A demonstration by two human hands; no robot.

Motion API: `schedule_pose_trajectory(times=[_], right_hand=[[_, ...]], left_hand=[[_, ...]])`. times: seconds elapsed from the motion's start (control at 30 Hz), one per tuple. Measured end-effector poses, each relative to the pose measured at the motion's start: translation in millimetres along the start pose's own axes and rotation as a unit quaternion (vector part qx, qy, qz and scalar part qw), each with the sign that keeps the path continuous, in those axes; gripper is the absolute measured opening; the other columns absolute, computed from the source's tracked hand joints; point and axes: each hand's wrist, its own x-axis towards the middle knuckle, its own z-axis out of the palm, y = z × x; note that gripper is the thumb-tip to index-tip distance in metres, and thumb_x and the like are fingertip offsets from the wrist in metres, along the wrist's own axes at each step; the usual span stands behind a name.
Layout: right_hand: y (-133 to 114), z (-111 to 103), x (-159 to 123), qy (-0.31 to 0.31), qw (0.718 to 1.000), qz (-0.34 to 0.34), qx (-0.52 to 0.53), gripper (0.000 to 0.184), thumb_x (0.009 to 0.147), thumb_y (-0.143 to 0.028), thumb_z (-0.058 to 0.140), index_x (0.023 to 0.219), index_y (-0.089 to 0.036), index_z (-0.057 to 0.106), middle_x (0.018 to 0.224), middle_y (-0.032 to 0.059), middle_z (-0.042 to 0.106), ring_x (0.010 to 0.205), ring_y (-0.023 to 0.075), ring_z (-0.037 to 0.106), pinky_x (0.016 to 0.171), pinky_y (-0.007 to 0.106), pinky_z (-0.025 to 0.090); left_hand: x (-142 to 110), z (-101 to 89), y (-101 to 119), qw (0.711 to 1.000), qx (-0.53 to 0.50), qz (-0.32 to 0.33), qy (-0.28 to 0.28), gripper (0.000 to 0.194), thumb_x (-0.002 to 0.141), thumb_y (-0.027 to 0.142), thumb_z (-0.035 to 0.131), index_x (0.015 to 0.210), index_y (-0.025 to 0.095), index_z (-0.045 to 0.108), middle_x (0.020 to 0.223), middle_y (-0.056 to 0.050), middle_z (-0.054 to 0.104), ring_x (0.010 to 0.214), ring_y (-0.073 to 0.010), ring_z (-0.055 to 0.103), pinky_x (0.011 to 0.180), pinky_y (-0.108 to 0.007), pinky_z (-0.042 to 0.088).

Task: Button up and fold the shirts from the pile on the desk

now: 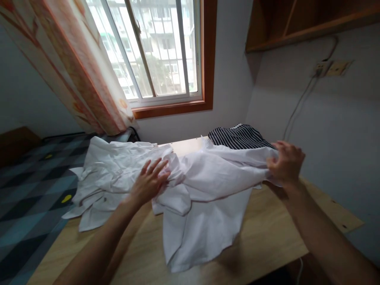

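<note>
A white shirt point(213, 174) lies spread and wrinkled across the wooden table, one flap hanging toward the front edge. My right hand point(286, 162) grips the shirt's right end, its fingers closed around the cloth and raising it a little. Fingers spread, my left hand point(154, 176) rests on the bunched part of the white cloth near the middle. Left of it is more crumpled white clothing point(109, 170), reaching past the table's left edge; whether it is a separate garment I cannot tell. Behind the shirt sits a black-and-white striped cloth point(240, 136), partly covered.
The wooden table point(267, 237) borders a bed with a checked cover point(29, 198) on the left. A window point(154, 51) with a patterned curtain point(71, 59) is behind. At right, a cable point(297, 103) drops from a wall socket point(322, 69) below a wooden shelf point(308, 33).
</note>
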Motion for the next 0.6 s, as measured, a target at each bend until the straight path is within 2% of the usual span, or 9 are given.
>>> schedule_pose_trajectory(times=[0.1, 0.17, 0.23, 0.3, 0.37, 0.43, 0.5, 0.53, 0.6], right_hand=[[-51.1, 9.8, -1.2, -0.05, 0.991, -0.11, 0.053, 0.043, 0.084, -0.026, 0.05, 0.125, -0.018, 0.056, 0.132, 0.0146, 0.053, 0.124, 0.034, 0.045, 0.105, 0.048, 0.03], [-81.4, 26.5, -1.3, -0.108, 0.981, -0.142, 0.073, 0.046, 0.088, -0.032, 0.05, 0.131, -0.017, 0.052, 0.137, 0.0159, 0.049, 0.127, 0.0334, 0.043, 0.106, 0.046, 0.032], [-104.2, 46.6, 0.2, -0.165, 0.971, -0.157, 0.073, 0.055, 0.089, -0.038, 0.054, 0.138, -0.015, 0.046, 0.143, 0.0179, 0.044, 0.131, 0.0337, 0.04, 0.107, 0.046, 0.032], [-119.3, 64.6, 2.9, -0.223, 0.961, -0.156, 0.059, 0.067, 0.087, -0.043, 0.059, 0.143, -0.013, 0.039, 0.148, 0.0197, 0.038, 0.132, 0.0349, 0.039, 0.106, 0.046, 0.033], [-128.2, 76.6, 5.7, -0.282, 0.947, -0.147, 0.043, 0.073, 0.087, -0.046, 0.061, 0.146, -0.014, 0.034, 0.149, 0.0206, 0.036, 0.128, 0.0357, 0.045, 0.102, 0.046, 0.038], [-132.7, 81.5, 7.5, -0.335, 0.931, -0.145, 0.025, 0.069, 0.088, -0.046, 0.06, 0.145, -0.016, 0.034, 0.144, 0.0202, 0.043, 0.12, 0.0346, 0.053, 0.096, 0.044, 0.043], [-133.7, 81.1, 7.9, -0.38, 0.912, -0.153, -0.005, 0.059, 0.09, -0.042, 0.059, 0.14, -0.016, 0.042, 0.133, 0.0193, 0.053, 0.11, 0.0334, 0.06, 0.09, 0.041, 0.046], [-133.1, 80.0, 7.7, -0.398, 0.903, -0.159, -0.024, 0.053, 0.09, -0.04, 0.059, 0.135, -0.016, 0.047, 0.128, 0.0192, 0.057, 0.106, 0.0335, 0.062, 0.088, 0.041, 0.047], [-130.2, 77.6, 6.9, -0.425, 0.887, -0.17, -0.053, 0.041, 0.091, -0.037, 0.057, 0.125, -0.015, 0.055, 0.12, 0.0194, 0.061, 0.102, 0.0342, 0.064, 0.085, 0.042, 0.048]], left_hand=[[-11.9, 8.2, 20.8, 0.993, -0.1, 0.041, -0.053, 0.022, 0.079, 0.01, 0.047, 0.081, 0.021, 0.066, 0.11, -0.007, 0.069, 0.113, -0.0232, 0.058, 0.104, -0.043, 0.039], [-15.4, 6.7, 35.5, 0.981, -0.172, 0.028, -0.083, 0.022, 0.075, 0.01, 0.043, 0.073, 0.02, 0.062, 0.088, -0.006, 0.07, 0.089, -0.0196, 0.062, 0.089, -0.035, 0.046], [-16.8, 0.9, 49.6, 0.968, -0.228, 0.003, -0.108, 0.021, 0.074, 0.012, 0.04, 0.067, 0.019, 0.059, 0.073, -0.005, 0.065, 0.075, -0.0178, 0.059, 0.077, -0.031, 0.046], [-16.9, -6.1, 60.1, 0.95, -0.278, -0.005, -0.138, 0.022, 0.076, 0.017, 0.039, 0.062, 0.019, 0.056, 0.067, -0.005, 0.06, 0.07, -0.0168, 0.055, 0.071, -0.028, 0.043], [-16.4, -12.3, 64.5, 0.931, -0.318, -0.02, -0.178, 0.03, 0.083, 0.026, 0.039, 0.058, 0.018, 0.052, 0.062, -0.003, 0.056, 0.065, -0.0152, 0.052, 0.066, -0.026, 0.04], [-15.8, -17.1, 63.6, 0.923, -0.307, -0.087, -0.214, 0.046, 0.092, 0.039, 0.033, 0.054, 0.018, 0.049, 0.056, -0.002, 0.052, 0.057, -0.0136, 0.048, 0.059, -0.025, 0.035], [-16.1, -21.2, 61.5, 0.924, -0.231, -0.184, -0.245, 0.057, 0.094, 0.052, 0.03, 0.052, 0.018, 0.048, 0.053, -0.003, 0.052, 0.052, -0.0142, 0.049, 0.056, -0.026, 0.031], [-16.8, -23.1, 61.5, 0.922, -0.181, -0.224, -0.258, 0.058, 0.093, 0.057, 0.033, 0.054, 0.019, 0.05, 0.055, -0.003, 0.055, 0.053, -0.0159, 0.052, 0.055, -0.026, 0.03], [-18.8, -26.1, 65.2, 0.92, -0.103, -0.254, -0.28, 0.051, 0.085, 0.064, 0.046, 0.064, 0.02, 0.058, 0.064, -0.005, 0.062, 0.061, -0.0213, 0.059, 0.057, -0.027, 0.032]])
